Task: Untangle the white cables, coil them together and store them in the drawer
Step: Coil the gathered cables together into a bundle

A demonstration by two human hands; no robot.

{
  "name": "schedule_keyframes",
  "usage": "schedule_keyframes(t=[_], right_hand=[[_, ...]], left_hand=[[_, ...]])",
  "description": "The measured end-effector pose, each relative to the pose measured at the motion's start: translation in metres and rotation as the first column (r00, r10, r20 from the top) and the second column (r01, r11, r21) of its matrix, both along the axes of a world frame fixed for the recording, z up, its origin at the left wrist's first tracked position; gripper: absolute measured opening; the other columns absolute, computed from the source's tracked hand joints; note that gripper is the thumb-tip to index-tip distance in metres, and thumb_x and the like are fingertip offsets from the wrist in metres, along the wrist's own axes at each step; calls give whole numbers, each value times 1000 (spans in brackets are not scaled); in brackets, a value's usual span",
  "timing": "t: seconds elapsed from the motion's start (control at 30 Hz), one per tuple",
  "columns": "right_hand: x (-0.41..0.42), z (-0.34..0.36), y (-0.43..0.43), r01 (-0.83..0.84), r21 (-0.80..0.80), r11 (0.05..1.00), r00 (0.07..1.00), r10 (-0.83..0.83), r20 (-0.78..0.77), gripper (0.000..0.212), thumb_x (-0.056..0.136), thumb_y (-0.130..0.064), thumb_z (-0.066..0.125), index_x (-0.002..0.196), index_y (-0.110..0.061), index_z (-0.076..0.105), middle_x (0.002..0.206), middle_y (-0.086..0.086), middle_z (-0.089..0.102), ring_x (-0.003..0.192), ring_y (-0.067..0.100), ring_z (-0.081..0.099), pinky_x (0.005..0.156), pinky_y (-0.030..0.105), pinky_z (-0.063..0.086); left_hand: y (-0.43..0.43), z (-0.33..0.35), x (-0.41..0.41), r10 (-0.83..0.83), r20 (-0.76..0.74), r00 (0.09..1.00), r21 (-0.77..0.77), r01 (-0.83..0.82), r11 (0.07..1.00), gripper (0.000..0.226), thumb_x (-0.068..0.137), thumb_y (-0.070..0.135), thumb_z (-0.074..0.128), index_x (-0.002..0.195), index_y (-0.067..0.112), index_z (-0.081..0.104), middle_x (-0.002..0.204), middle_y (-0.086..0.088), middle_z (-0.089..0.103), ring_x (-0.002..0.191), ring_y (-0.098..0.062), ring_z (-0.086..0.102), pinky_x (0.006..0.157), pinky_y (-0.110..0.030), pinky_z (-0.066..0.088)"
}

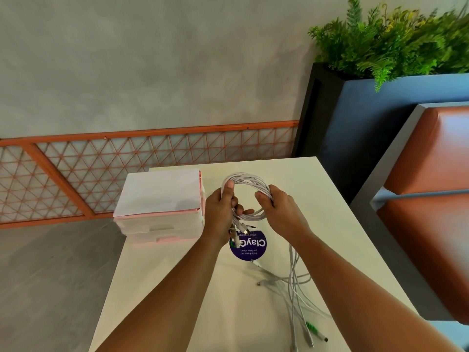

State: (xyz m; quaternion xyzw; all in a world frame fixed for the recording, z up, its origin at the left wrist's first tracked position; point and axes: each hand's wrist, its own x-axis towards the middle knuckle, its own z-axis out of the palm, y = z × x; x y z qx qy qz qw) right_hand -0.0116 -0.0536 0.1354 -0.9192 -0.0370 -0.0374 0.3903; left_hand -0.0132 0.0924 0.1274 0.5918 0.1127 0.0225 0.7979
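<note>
The left hand (220, 214) is curled round the left side of the coil of thin white cables (247, 179), thumb pressed up along the strands. Several plug ends dangle just below its palm. The right hand (282, 212) grasps the right side of the same loop, fingers wrapped over the bundle. The coil is held in the air above the white rectangular table (330, 199), over a round purple sticker (250, 246). It is only part wound. The loose white cable tails (294, 288) run down from under the right wrist and lie spread on the near right of the table, one ending in a green-tipped plug (310, 326).

The step in hand looks to be the winding. To do it well, the left hand should anchor every turn while the right draws the tails up together, matching each new turn to the loop's size. The tails seem to cross one another and may snag, so combing them through the fingers first would help. The small white plastic drawer unit with pink trim (162, 224) stands at the table's far left, its drawers apparently closed.
</note>
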Motion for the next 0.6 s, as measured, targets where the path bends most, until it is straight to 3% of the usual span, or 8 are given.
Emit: schedule_keyframes(t=[0.1, 0.23, 0.43, 0.6], right_hand=[[1, 1, 2, 7, -24, 1000, 1000, -6, 29, 29, 103, -45, 42, 101, -18, 54, 81, -5, 62, 69, 14, 58, 56, 28, 42], [8, 5, -5, 47, -26, 999, 999, -47, -3, 31, 103, -46, 42, 102, -18, 56, 82, -4, 62, 72, 15, 59, 62, 33, 48], [14, 0, -13, 112, -58, 992, 994, -112, 0, 32, 103, -48, 42, 101, -19, 57, 85, -1, 65, 74, 18, 62, 69, 42, 56], [15, 2, -13, 105, -62, 993, 994, -107, -22, 33, 103, -48, 41, 103, -19, 57, 86, -1, 64, 74, 16, 61, 70, 39, 55]], left_hand=[[0, -2, 3, 67, 60, 996, 206, -78, 975, 44, 102, 43, 47, 89, 2, 57, 64, -5, 51, 54, -14, 59, 57, -30, 57], [8, -6, 3, -48, 13, 999, 351, 40, 935, 47, 100, 49, 45, 88, 6, 58, 70, -8, 53, 60, -14, 56, 52, -27, 55], [13, -7, 1, -200, -82, 976, 297, 215, 930, 42, 97, 53, 51, 84, 12, 53, 60, 3, 44, 47, -7, 41, 43, -22, 37], [13, -7, -1, -223, -113, 968, 248, 245, 937, 42, 97, 51, 52, 85, 11, 54, 53, 5, 38, 45, -7, 33, 43, -21, 32]])
